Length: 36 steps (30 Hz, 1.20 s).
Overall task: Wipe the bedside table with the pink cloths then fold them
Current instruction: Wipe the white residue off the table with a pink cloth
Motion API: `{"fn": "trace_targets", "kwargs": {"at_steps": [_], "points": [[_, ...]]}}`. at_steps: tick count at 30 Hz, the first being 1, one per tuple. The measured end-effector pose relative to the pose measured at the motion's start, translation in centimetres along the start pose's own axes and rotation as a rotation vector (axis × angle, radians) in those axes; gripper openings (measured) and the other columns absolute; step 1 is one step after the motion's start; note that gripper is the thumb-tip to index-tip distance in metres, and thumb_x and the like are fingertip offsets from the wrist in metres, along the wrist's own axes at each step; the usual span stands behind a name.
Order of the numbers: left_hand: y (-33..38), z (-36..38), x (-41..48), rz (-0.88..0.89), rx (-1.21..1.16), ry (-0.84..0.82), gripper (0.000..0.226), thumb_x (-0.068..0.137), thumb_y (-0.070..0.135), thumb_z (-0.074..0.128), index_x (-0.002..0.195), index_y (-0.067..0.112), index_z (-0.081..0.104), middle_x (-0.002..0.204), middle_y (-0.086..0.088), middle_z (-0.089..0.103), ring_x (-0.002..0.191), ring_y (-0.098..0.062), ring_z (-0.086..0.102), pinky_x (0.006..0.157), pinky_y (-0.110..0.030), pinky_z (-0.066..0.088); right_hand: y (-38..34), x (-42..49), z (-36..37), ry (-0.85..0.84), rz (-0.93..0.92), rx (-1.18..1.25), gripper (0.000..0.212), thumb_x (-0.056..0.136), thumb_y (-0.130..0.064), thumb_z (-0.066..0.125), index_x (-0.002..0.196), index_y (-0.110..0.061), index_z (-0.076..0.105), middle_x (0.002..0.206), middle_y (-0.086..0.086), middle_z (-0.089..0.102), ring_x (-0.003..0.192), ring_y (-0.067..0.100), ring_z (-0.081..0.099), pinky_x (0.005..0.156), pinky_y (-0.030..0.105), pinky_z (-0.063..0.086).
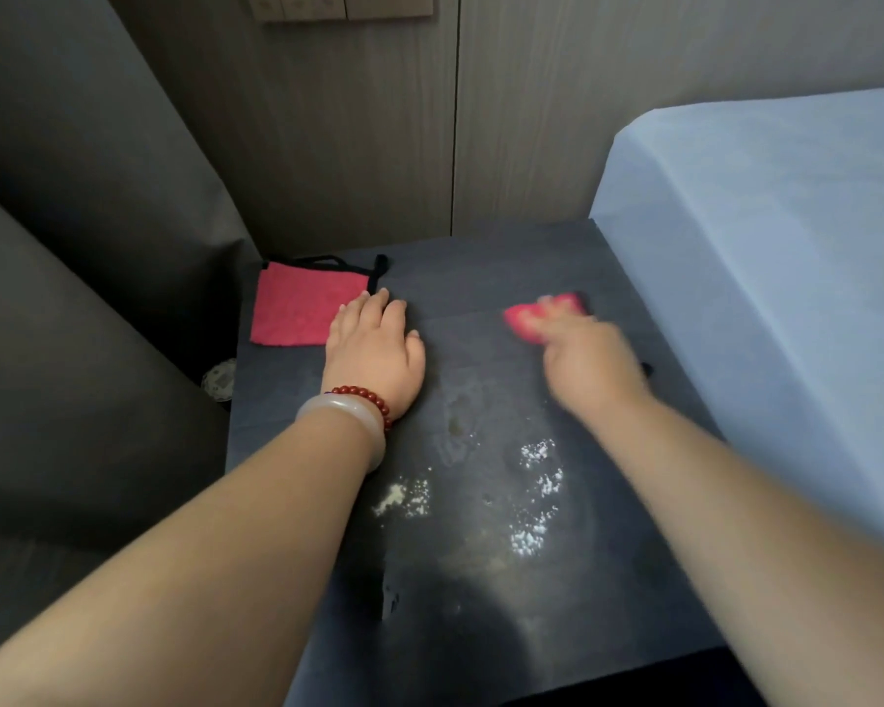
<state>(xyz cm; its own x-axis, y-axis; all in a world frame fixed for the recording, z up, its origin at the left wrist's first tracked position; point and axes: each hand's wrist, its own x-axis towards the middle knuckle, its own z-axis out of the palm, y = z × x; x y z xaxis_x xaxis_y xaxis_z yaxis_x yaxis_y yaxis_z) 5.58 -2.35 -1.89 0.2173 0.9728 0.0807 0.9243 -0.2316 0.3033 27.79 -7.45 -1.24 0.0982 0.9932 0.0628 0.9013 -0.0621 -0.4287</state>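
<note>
The dark bedside table carries white powder and smears near its front middle. One pink cloth with black trim lies flat at the back left corner. My left hand rests flat on the tabletop, fingers straight, its fingertips at that cloth's right edge. My right hand, blurred by motion, grips a bunched second pink cloth and presses it on the table at the back right. Most of this cloth is hidden under my fingers.
A bed with a pale blue sheet borders the table on the right. Dark grey upholstery stands on the left, a wood-panelled wall behind. A small round object lies in the gap left of the table.
</note>
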Motion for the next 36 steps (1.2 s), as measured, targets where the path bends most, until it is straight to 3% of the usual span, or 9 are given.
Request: {"fn": "trace_targets", "kwargs": {"at_steps": [3,5,9,14,18,24,29,33,36], "points": [[0.0,0.1,-0.1,0.003,0.013,-0.004,0.049,0.098,0.034,0.035,0.143,0.016,0.04,0.156,-0.008,0.029,0.145,-0.027,0.017,0.12,-0.042,0.006,2.0,1.6,-1.9,0.036,0.369,-0.137,0.054,0.085,0.001,0.042,0.135,-0.019,0.05,0.145,0.013,0.042,0.127,0.034,0.043,0.1,0.041,0.04],[-0.4,0.1,-0.1,-0.009,0.018,-0.009,0.049,0.098,0.034,0.035,0.143,0.016,0.04,0.156,-0.007,0.029,0.145,-0.026,0.017,0.12,-0.042,0.006,-1.7,1.3,-0.7,-0.02,0.198,-0.182,0.056,0.081,0.004,0.045,0.132,-0.018,0.048,0.143,0.016,0.04,0.127,0.034,0.041,0.098,0.04,0.042],[-0.2,0.1,0.0,-0.001,0.014,0.003,0.048,0.098,0.033,0.036,0.142,0.015,0.041,0.155,-0.008,0.031,0.145,-0.026,0.019,0.119,-0.042,0.008,-4.7,-2.1,1.2,-0.205,-0.034,0.042,0.068,0.086,0.005,0.046,0.147,-0.022,0.034,0.16,0.006,0.013,0.148,0.021,0.008,0.117,0.029,0.004],[-0.1,0.1,0.1,-0.003,0.014,0.007,0.048,0.098,0.034,0.035,0.141,0.015,0.042,0.154,-0.008,0.033,0.144,-0.027,0.02,0.119,-0.043,0.009,0.0,-3.4,-1.4,0.211,0.209,0.02,0.062,0.084,0.007,0.04,0.141,-0.017,0.045,0.156,0.007,0.028,0.145,0.031,0.018,0.118,0.038,0.018],[0.0,0.0,0.0,0.001,0.011,0.005,0.048,0.098,0.034,0.036,0.142,0.015,0.041,0.154,-0.008,0.032,0.144,-0.027,0.019,0.119,-0.043,0.008,2.8,-0.9,-0.8,0.03,0.324,-0.17,0.065,0.086,0.0,0.042,0.148,-0.017,0.03,0.158,0.013,0.018,0.144,0.039,0.011,0.117,0.045,0.011],[-0.1,0.0,-0.1,-0.002,-0.001,0.008,0.048,0.098,0.033,0.036,0.142,0.014,0.042,0.154,-0.009,0.032,0.144,-0.028,0.019,0.119,-0.042,0.008,-1.0,4.3,0.2,-0.036,0.133,-0.152,0.067,0.08,0.001,0.047,0.144,-0.016,0.036,0.157,0.011,0.021,0.143,0.033,0.017,0.112,0.039,0.022],[0.1,-0.1,-0.1,0.003,0.001,0.013,0.047,0.098,0.033,0.037,0.141,0.014,0.042,0.154,-0.009,0.032,0.144,-0.028,0.02,0.119,-0.042,0.008,-3.0,1.8,1.6,-0.146,-0.139,0.022,0.067,0.087,0.006,0.04,0.147,-0.022,0.034,0.159,0.005,0.017,0.147,0.024,0.01,0.118,0.034,0.006],[0.0,0.0,-0.1,0.002,-0.01,0.021,0.048,0.098,0.033,0.037,0.141,0.014,0.043,0.154,-0.009,0.032,0.144,-0.027,0.02,0.12,-0.042,0.007,2.0,-0.6,0.0,0.097,0.174,-0.099,0.065,0.084,0.004,0.042,0.146,-0.017,0.035,0.157,0.013,0.021,0.145,0.036,0.013,0.118,0.046,0.009],[-0.1,0.2,0.0,0.005,-0.008,0.023,0.048,0.098,0.033,0.037,0.141,0.014,0.043,0.154,-0.009,0.032,0.144,-0.028,0.019,0.12,-0.042,0.007,2.7,2.2,-0.9,-0.003,0.344,-0.188,0.069,0.084,0.0,0.044,0.148,-0.018,0.028,0.158,0.015,0.015,0.144,0.04,0.012,0.115,0.046,0.012]]}}
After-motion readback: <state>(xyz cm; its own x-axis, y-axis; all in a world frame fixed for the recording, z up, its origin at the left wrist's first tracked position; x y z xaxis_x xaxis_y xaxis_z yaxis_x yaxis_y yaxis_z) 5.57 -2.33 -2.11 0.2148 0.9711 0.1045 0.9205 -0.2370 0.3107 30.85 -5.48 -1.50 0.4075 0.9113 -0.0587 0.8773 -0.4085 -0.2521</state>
